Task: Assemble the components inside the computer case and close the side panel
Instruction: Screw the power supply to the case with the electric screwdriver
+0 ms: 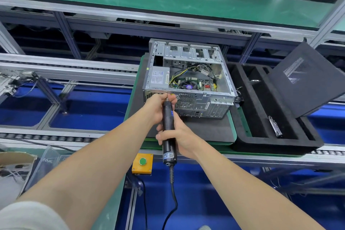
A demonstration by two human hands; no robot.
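Note:
An open silver computer case (220, 97) lies on its side on a dark mat, its motherboard, fan, cables and power supply (159, 78) exposed. My right hand (182, 136) grips the body of a black corded electric screwdriver (168, 127). Its tip touches the case's rear edge by the power supply. My left hand (158, 106) pinches the front end of the screwdriver at the tip. The dark side panel (306, 78) leans tilted against a black foam tray to the right.
The black foam tray (276, 144) with long slots holds a metal bracket (275, 127). A yellow box with a green button (142, 162) sits at the bench's front edge. Roller conveyor rails run left and right. A green shelf spans above.

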